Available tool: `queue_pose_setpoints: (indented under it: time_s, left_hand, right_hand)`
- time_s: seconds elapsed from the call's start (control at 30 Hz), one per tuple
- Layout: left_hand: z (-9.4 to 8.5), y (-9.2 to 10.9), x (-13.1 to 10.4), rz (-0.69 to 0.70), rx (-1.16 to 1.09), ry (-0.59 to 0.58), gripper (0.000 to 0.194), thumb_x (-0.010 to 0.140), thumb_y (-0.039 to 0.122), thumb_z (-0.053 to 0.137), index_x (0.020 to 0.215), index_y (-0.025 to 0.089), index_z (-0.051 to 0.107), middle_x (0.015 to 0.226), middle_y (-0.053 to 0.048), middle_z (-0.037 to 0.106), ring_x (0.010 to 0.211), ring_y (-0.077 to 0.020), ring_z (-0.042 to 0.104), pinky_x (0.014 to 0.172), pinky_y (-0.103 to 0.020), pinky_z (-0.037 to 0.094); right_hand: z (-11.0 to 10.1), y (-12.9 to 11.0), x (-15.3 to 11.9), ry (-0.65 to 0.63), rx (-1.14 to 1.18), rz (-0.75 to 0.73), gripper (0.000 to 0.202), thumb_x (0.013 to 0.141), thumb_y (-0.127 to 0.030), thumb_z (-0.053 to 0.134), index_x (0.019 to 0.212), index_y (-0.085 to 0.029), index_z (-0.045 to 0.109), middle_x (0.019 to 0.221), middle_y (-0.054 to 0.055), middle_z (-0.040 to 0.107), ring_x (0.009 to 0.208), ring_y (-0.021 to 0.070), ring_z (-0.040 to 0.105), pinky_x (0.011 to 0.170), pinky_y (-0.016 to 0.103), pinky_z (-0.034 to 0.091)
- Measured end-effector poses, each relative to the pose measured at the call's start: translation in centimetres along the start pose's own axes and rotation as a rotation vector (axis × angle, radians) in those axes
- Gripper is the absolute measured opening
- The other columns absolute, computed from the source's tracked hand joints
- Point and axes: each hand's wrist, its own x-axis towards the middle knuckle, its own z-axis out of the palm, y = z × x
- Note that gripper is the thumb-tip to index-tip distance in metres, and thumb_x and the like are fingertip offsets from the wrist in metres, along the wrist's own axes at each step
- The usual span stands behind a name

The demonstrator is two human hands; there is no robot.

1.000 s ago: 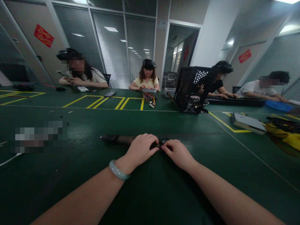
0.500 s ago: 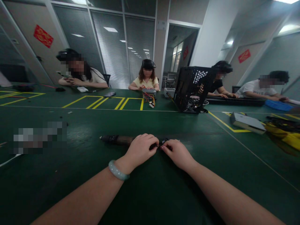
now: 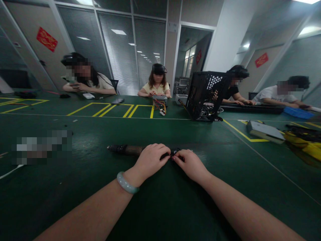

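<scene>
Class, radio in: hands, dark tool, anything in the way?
Left hand at dark tool; right hand close beside. Tool's narrow end points left. Left hand blocks part from view.

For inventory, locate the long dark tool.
In the head view, the tool lies on the green table, left of centre, partly hidden by the left hand.

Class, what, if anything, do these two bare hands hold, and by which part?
It cannot be told: the left hand and right hand almost meet, hiding any grip; the left one covers part of a dark brown cylindrical tool.
</scene>
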Motion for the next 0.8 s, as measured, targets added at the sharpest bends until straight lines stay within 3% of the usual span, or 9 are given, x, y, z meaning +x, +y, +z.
queue_pose_setpoints:
  time_s: [0.8]
  left_hand:
    - [0.23,-0.24,0.05,0.020,0.045,-0.004,0.012,0.088,0.023,0.059,0.099,0.024,0.064,0.107,-0.002,0.064,0.097,-0.0209,0.059,0.086,-0.039,0.046]
  right_hand:
    - [-0.50,-0.61,-0.05,-0.017,-0.019,0.024,0.020,0.093,-0.034,0.055,0.085,-0.022,0.069,0.090,0.002,0.070,0.086,0.0198,0.059,0.080,0.033,0.038]
